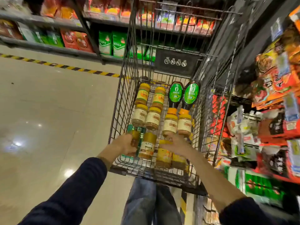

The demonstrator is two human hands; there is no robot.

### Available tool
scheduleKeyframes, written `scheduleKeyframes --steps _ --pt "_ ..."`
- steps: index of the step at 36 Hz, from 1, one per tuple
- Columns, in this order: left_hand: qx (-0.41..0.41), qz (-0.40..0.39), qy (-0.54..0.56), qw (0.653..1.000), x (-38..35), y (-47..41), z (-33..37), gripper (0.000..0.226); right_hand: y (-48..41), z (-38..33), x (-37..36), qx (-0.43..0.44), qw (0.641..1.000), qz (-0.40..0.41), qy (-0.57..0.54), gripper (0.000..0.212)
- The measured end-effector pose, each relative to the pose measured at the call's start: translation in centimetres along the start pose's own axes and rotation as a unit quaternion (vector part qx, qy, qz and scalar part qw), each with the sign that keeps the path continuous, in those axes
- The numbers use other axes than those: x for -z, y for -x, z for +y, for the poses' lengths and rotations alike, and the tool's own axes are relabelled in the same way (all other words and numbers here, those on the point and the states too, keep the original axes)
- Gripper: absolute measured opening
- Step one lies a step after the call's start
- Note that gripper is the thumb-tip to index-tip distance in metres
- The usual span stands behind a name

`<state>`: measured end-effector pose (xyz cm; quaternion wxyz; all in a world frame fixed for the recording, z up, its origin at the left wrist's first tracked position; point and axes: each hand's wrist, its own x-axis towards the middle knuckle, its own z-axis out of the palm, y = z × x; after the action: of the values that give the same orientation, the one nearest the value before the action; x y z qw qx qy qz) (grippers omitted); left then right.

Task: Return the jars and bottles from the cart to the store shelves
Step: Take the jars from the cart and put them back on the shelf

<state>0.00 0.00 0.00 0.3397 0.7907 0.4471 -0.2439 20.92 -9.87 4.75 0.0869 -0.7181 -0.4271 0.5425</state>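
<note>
Jars (146,116) lie in rows on the cart (119,101) floor, likely heavy, rigid and breakable, so your left hand (125,146) wraps one by its body at the near-left corner while your right hand's (174,143) grip stays unclear.

Grocery shop aisle; stocked shelves (112,44); wire cart (128,88); packaged goods (274,88)

Dark wire cart (123,88) — thin metal bars, dull finish. By the fingers (168,138), jars (153,118) look like clear glass with paper labels, yellow plastic lids. Floor (48,103) — glossy pale tile.
</note>
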Motion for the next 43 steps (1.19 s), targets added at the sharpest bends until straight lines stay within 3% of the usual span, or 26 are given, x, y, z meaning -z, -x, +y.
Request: scheduleKeyframes --steps 5,9,12,15,18,23,25,27,34,38,41,43 --pt "0.081 0.0 0.013 0.997 -2.6 -2.9 -1.2 0.048 -3.2 0.8 -1.5 -0.046 0.997 -0.035 -0.051 0.065" --pt "0.115 0.013 0.022 0.993 -4.5 -4.9 -1.8 0.037 -5.2 2.2 -2.5 -0.055 0.996 -0.039 -0.051 0.066" --pt "0.139 0.015 0.024 0.99 -5.5 -5.7 -1.6 0.044 -6.3 3.0 -3.1 -0.068 0.994 -0.051 -0.063 0.082" --pt "0.159 0.03 0.026 0.987 -6.1 -6.3 -1.5 0.048 -7.3 3.3 -3.2 -0.065 0.995 -0.054 -0.057 0.065" --pt "0.18 0.038 0.014 0.983 -6.2 -6.7 -1.6 0.045 -8.1 3.8 -3.8 -0.062 0.995 -0.064 -0.042 0.063" --pt "0.216 0.019 0.035 0.976 -6.5 -6.9 -1.1 0.064 -8.5 4.2 -4.4 -0.092 0.991 -0.062 -0.073 0.054" --pt "0.236 -0.017 0.084 0.968 -7.0 -7.2 -1.2 0.085 -8.6 4.5 -4.6 -0.094 0.99 -0.064 -0.085 0.063" --pt "0.253 -0.033 0.163 0.953 -7.5 -7.3 -1.3 0.093 -8.7 4.7 -4.8 -0.091 0.99 -0.062 -0.088 0.068" --pt "0.255 -0.067 0.34 0.903 -7.2 -8.0 -2.4 0.068 -9.2 5.4 -5.4 -0.105 0.987 -0.064 -0.101 0.066" --pt "0.228 -0.076 0.401 0.884 -7.0 -8.4 -3.1 0.079 -9.5 5.0 -5.8 -0.111 0.989 -0.072 -0.06 0.071" --pt "0.194 -0.09 0.449 0.868 -5.6 -7.8 -2.1 0.052 -9.4 4.7 -5.8 -0.105 0.991 -0.074 -0.026 0.065" --pt "0.185 -0.084 0.465 0.862 -5.4 -7.8 -2.2 0.072 -9.3 4.4 -6.1 -0.11 0.991 -0.068 -0.015 0.059"
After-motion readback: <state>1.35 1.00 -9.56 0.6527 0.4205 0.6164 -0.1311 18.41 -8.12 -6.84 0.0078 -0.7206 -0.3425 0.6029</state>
